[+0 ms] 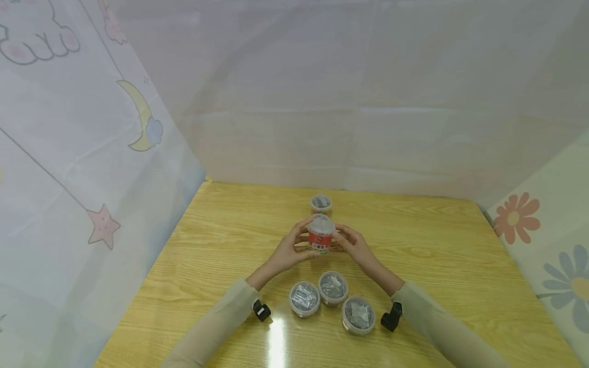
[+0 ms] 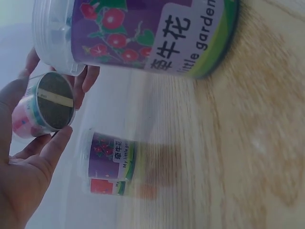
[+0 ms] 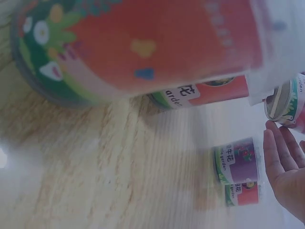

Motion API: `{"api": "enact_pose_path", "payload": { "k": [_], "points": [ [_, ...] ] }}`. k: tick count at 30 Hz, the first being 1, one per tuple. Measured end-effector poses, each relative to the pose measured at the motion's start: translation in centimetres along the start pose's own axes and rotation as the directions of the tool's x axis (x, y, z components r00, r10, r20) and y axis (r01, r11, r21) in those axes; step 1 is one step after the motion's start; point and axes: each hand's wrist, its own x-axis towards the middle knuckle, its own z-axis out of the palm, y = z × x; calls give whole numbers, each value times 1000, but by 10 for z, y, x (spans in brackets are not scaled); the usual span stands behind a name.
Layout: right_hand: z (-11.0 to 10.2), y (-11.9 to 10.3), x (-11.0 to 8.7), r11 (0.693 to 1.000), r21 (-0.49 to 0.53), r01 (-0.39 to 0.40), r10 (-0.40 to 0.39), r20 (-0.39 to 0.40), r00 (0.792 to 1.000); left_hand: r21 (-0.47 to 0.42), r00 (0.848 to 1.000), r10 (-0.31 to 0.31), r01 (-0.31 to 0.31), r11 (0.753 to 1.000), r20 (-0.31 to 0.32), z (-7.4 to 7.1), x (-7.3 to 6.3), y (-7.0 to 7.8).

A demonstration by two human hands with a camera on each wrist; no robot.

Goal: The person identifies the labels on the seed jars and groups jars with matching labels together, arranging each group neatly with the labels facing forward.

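Observation:
Both hands hold a small plant-kit tub (image 1: pixel 320 239) with a red label and clear lid above the table. My left hand (image 1: pixel 289 251) grips one side, thumb low and fingers spread round it. Opposite, my right hand (image 1: pixel 358 246) steadies it with thumb and fingers. The left wrist view shows dark contents and a pale strip through the base of the held tub (image 2: pixel 55 101). In the right wrist view, fingers of the right hand (image 3: pixel 288 162) lie along the held tub (image 3: pixel 279 106). Behind it stand a purple-labelled tub (image 2: pixel 105 155) and a red-labelled tub (image 2: pixel 107 186).
Three similar lidded tubs stand near the body: a left one (image 1: pixel 304 298), a middle one (image 1: pixel 333 287) and a right one (image 1: pixel 359 315). The wooden table (image 1: pixel 437 255) meets a pale hanging sheet (image 1: pixel 294 148) at the back.

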Motion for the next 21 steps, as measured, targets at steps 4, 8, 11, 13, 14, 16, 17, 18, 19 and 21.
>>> {"api": "enact_pose_path", "payload": {
  "k": [4, 8, 11, 13, 14, 16, 17, 18, 19, 21],
  "points": [
    [-2, 4, 0, 1000, -2, -7, 7, 10, 1000, -4, 1000, -11, 12, 1000, 16, -2, -1, 0],
    [-3, 8, 0, 1000, -8, -27, 27, 23, 999, -23, 1000, -27, 28, 999, 9, -5, -2, -1],
    [-2, 10, -2, 999, -7, -40, 40, 39, 998, -46, 998, -65, 65, 997, 6, -5, -3, -2],
    [-2, 10, -2, 999, -10, -48, 48, 48, 998, -53, 996, -93, 93, 994, 6, -6, -4, -3],
    [-2, 11, -3, 999, -7, -49, 49, 54, 997, -53, 994, -104, 105, 993, 8, -6, -4, -3],
    [-2, 12, -4, 999, -12, -53, 53, 62, 997, -55, 993, -119, 119, 991, 13, -6, -5, -5],
    [-2, 12, -4, 999, -17, -50, 51, 68, 996, -57, 993, -120, 120, 991, 17, -6, -5, -5],
    [-3, 12, -5, 999, -21, -48, 50, 74, 996, -58, 992, -123, 124, 991, 24, -6, -5, -6],
    [-3, 13, -5, 999, -24, -46, 48, 80, 996, -60, 992, -121, 123, 991, 32, -6, -6, -7],
    [-4, 14, -6, 999, -25, -47, 49, 93, 994, -54, 992, -119, 121, 991, 44, -7, -6, -8]
  ]
}}
